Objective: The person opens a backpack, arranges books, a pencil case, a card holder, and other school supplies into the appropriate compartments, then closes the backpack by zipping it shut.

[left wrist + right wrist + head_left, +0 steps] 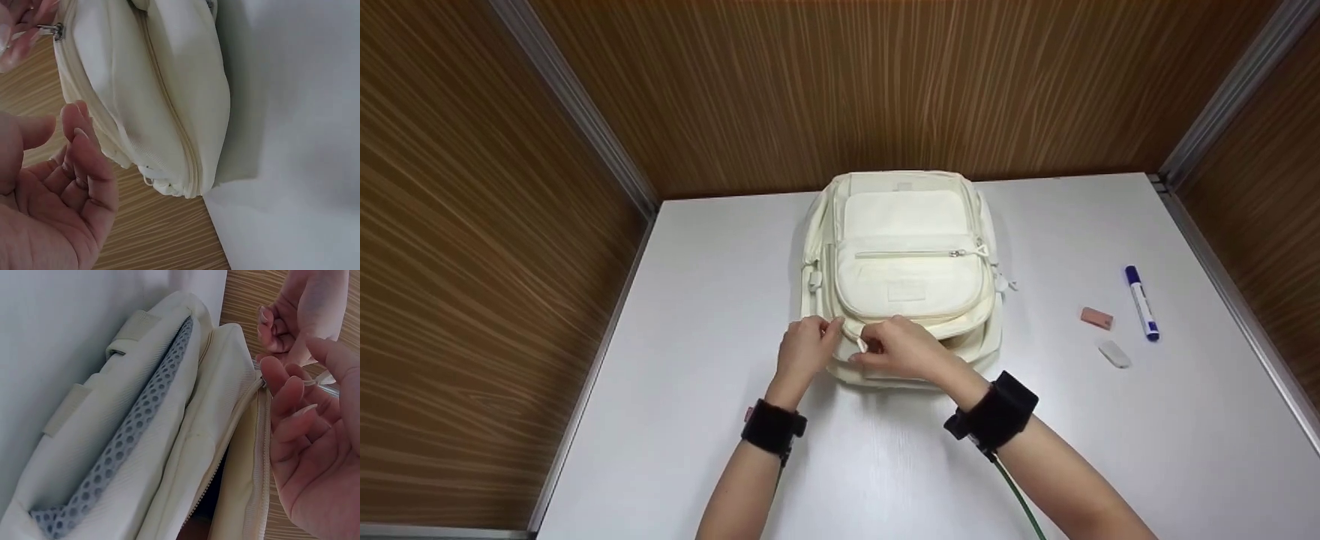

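Observation:
A cream backpack (911, 247) lies flat on the white table (660, 390), its top end toward me. My right hand (871, 346) pinches the zipper pull (861, 343) at the backpack's near edge. In the right wrist view the pull (326, 385) sits between the thumb and forefinger of my right hand (315, 385), beside a partly unzipped seam of the backpack (140, 439). My left hand (829, 331) is at the same edge, just left of the pull. In the left wrist view the left hand (64, 129) has loosely curled fingers with nothing between them, close to the backpack (169, 84).
To the right of the bag lie a blue marker (1141, 303), a pink eraser (1096, 318) and a white eraser (1114, 354). Wood-grain walls (840, 90) close in the table at the back and on both sides.

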The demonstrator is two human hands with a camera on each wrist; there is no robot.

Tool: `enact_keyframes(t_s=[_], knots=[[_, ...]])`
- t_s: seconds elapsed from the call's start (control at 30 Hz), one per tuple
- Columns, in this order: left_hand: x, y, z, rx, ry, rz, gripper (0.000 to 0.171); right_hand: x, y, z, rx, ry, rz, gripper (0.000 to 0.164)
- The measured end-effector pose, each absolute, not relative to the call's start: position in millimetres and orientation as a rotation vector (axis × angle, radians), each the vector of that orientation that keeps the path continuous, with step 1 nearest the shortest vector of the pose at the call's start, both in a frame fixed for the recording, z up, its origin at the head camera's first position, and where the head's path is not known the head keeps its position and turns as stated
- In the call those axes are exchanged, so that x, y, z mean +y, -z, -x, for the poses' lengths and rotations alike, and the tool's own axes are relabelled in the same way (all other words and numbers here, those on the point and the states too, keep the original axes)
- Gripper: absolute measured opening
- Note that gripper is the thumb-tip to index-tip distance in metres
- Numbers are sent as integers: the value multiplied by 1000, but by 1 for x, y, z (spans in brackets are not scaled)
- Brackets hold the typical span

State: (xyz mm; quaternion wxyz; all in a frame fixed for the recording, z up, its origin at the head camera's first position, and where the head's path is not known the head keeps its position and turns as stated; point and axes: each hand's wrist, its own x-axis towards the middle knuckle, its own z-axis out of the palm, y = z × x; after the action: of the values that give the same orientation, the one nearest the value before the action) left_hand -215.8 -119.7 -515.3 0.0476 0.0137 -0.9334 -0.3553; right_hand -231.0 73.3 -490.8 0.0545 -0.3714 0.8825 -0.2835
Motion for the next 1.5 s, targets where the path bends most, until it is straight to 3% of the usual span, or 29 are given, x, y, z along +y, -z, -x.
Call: enact_keyframes(t_s=[0.1, 0.47, 0.8, 1.5], knots=[[-115, 518, 222, -2937, 1103, -91, 43, 73, 492, 228, 2728, 861, 1072, 31], [-108, 522, 230, -2884, 1292, -162, 32, 74, 502, 214, 2860, 986, 1086, 13], [-105, 523, 228, -2846, 1255, -151, 30, 104, 507, 204, 2943, 942, 1168, 21], [-105, 523, 226, -2880, 1265, -188, 26, 190, 512, 205, 2934, 1104, 773, 20]])
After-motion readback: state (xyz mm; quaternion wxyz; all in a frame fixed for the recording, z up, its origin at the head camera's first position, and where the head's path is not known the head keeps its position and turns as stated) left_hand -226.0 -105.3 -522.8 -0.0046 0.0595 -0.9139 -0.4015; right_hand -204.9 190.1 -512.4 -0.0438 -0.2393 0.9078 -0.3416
